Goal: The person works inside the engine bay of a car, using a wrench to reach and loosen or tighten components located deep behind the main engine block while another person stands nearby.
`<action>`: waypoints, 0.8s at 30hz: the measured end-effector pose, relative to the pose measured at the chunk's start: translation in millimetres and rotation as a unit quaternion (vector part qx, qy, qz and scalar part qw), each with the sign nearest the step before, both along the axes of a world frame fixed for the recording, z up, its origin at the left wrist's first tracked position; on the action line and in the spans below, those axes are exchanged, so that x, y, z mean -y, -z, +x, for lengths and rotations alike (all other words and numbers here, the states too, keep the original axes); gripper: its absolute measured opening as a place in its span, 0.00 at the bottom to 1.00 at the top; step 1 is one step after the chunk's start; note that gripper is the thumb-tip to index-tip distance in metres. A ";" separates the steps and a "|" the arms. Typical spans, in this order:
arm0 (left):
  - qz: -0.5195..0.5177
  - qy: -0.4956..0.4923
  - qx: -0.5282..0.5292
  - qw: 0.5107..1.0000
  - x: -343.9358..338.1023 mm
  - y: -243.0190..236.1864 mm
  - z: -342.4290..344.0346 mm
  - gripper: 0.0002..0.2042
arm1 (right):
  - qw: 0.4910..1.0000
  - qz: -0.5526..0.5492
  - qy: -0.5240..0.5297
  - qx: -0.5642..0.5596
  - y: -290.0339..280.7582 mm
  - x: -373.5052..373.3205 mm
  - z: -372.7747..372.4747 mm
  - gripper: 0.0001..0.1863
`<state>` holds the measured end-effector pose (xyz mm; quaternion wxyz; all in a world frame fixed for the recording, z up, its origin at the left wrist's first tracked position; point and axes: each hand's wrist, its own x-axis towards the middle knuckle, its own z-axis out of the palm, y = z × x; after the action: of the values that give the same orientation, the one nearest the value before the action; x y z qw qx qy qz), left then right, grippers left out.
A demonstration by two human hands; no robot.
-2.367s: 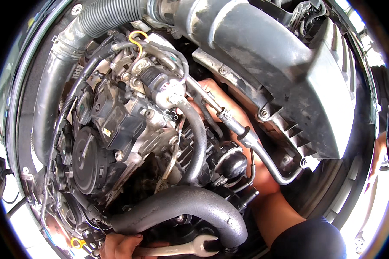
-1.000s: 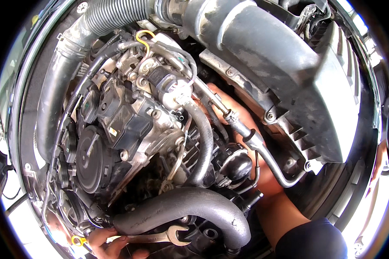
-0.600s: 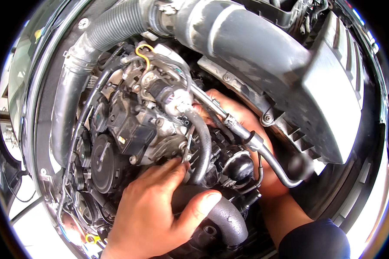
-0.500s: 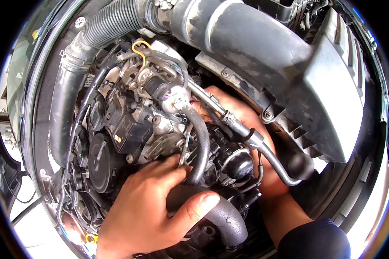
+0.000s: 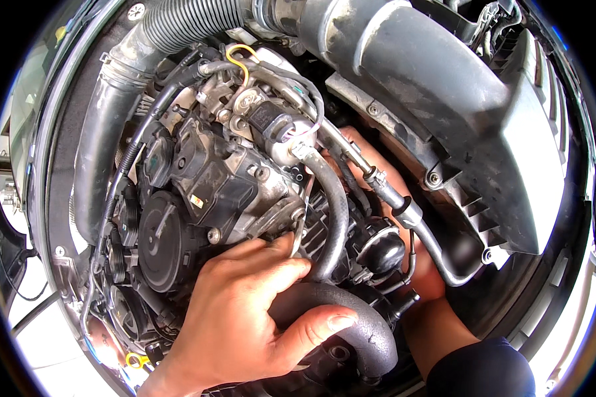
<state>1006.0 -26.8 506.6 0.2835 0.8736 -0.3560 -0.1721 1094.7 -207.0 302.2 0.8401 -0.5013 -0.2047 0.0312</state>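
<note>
My left hand (image 5: 251, 314) lies on the near part of a car engine, its thumb spread across a thick black hose (image 5: 367, 331). The other fingers are bent forward, their tips partly hidden beside a slim metal piece (image 5: 300, 231). A thinner ribbed rubber hose (image 5: 334, 205) rises past the forefinger to a silver and black valve (image 5: 283, 135). My right hand (image 5: 377, 162) reaches down behind a metal pipe (image 5: 357, 159), and its fingers are out of sight among the parts. Its forearm passes behind a round black canister (image 5: 381, 251).
A large black air duct (image 5: 417, 63) crosses the top right, joined to a corrugated intake hose (image 5: 192, 26). A round black cover (image 5: 162, 241) sits left of my left hand. The yellow ring handle (image 5: 137, 360) stands at lower left, and a thin yellow wire loop (image 5: 245, 56) is above.
The view has shifted, so the engine appears farther right. My right hand's fingers, partly seen beside the valve before, are now hidden lower behind the pipe. My left hand keeps its place on the hose.
</note>
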 end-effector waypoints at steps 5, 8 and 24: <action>-0.049 -0.013 -0.031 0.998 1.8 3.6 -0.5 0.27 | 1.000 -0.007 0.011 0.005 -2.1 5.9 -1.5 0.11; -0.017 0.002 -0.007 1.000 2.3 2.1 3.1 0.28 | 1.000 -0.012 0.000 -0.015 3.5 0.8 -3.4 0.11; -0.032 -0.031 -0.020 0.999 2.8 4.3 -0.1 0.32 | 0.998 -0.033 -0.023 -0.053 5.3 0.4 -12.6 0.11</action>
<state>1005.9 -29.6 502.3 0.3235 0.8711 -0.3284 -0.1693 1082.1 -207.5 297.0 0.8319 -0.5214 -0.1704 0.0839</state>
